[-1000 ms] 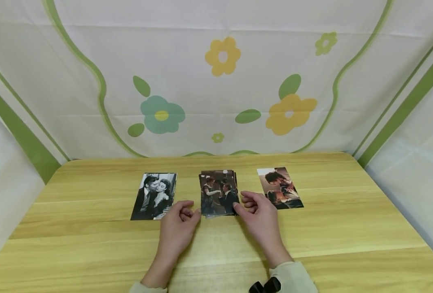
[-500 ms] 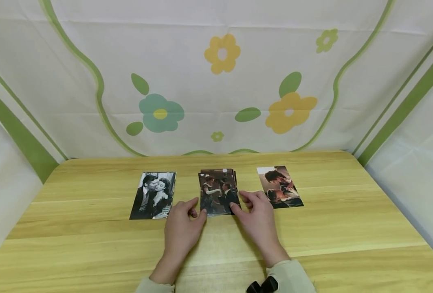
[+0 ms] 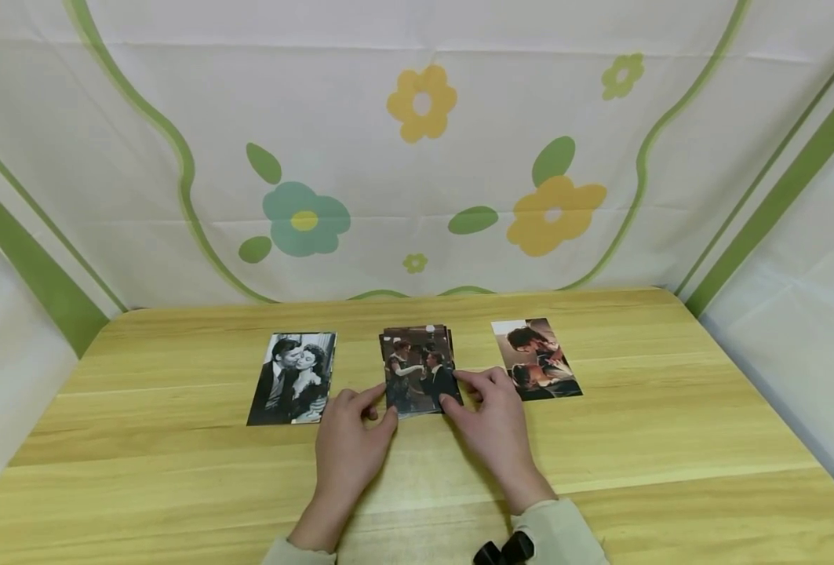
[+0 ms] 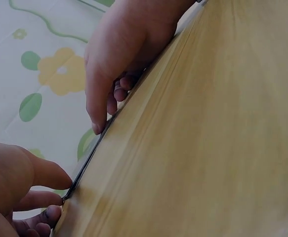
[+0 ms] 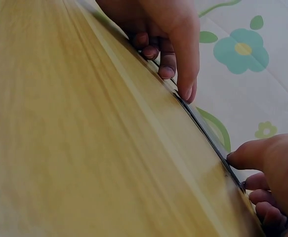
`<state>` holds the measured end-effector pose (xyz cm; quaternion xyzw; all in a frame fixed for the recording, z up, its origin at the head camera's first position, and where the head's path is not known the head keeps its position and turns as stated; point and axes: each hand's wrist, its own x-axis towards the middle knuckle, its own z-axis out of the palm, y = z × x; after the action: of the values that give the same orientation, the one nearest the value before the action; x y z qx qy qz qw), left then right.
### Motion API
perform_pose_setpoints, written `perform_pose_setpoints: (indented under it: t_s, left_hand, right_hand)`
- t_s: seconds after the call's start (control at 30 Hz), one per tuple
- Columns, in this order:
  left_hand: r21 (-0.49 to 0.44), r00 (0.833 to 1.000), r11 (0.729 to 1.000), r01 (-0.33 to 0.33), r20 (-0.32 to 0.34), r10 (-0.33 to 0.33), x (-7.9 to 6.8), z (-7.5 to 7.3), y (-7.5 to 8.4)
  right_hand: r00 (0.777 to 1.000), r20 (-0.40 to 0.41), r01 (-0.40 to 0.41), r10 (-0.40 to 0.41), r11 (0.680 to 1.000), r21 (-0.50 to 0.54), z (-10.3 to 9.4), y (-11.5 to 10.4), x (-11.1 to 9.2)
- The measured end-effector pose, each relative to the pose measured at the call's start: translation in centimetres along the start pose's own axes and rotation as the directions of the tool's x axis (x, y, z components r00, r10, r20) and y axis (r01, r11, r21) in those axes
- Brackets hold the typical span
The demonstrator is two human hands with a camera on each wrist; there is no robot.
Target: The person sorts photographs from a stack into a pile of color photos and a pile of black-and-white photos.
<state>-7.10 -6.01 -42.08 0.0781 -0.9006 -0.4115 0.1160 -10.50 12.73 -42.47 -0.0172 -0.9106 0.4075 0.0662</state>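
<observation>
A small stack of photos lies in the middle of the table, its top print showing a couple in dark evening dress. My left hand holds the stack's left edge between thumb and index finger, close to the near corner. On the other side, my right hand has its thumb over the near right corner and its index finger along the right edge. Low across the wood, the left wrist view shows the stack's thin dark edge between both hands. The remaining fingers curl beside it.
A black-and-white photo of a couple lies to the left, with other prints' edges peeking out beneath. To the right lies a warm-toned photo, slightly turned. Behind the wooden table hangs a flowered white cloth.
My left hand has moved right and inward to the stack's left edge, away from the black-and-white photo. My right hand has shifted slightly inward, its index finger now against the right edge.
</observation>
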Motion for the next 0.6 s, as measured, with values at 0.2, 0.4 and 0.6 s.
perform_pose_setpoints:
  t_s: [0.2, 0.4, 0.6]
  left_hand:
    - [-0.007, 1.0, 1.0, 0.001, -0.003, -0.001, -0.08, 0.04, -0.05]
    - [-0.02, 1.0, 1.0, 0.004, -0.008, -0.004, -0.14, 0.08, -0.07]
    - [-0.041, 0.999, 0.999, -0.005, -0.034, 0.004, -0.15, 0.16, -0.19]
  right_hand:
    - [1.0, -0.003, 0.004, -0.004, 1.0, 0.009, -0.01, 0.0, -0.06]
    - [1.0, -0.007, 0.002, -0.002, 1.0, 0.025, 0.0, 0.02, 0.0]
    - [1.0, -0.011, 0.01, -0.009, 1.0, 0.028, 0.03, 0.06, 0.03]
